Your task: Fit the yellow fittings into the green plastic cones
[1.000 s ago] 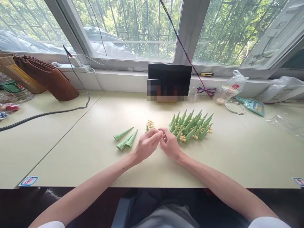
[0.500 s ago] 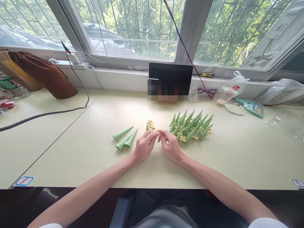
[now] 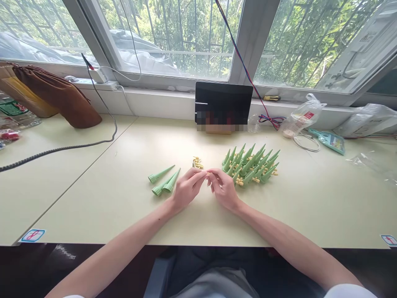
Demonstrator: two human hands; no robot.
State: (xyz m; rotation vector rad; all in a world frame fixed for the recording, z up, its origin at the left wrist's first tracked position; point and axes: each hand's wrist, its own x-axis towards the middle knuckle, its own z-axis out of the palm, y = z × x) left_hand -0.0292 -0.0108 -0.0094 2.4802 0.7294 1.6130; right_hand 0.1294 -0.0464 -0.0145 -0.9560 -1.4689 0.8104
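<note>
My left hand and my right hand meet at the fingertips over the middle of the table. Both are closed in a pinch around something too small and hidden to make out. Just beyond my left hand lies a small pile of yellow pieces. Three green cones lie on their sides left of my left hand. Past my right hand, a cluster of green cones with yellow pieces among them stands close together, tips up.
At the back a dark tablet leans on a stand. A brown bag and a black cable are at the left. A plastic bag and a light-blue item sit at the back right.
The hands remain together at the fingertips and have shifted only slightly. The green tip near my left hand shows less than before.
</note>
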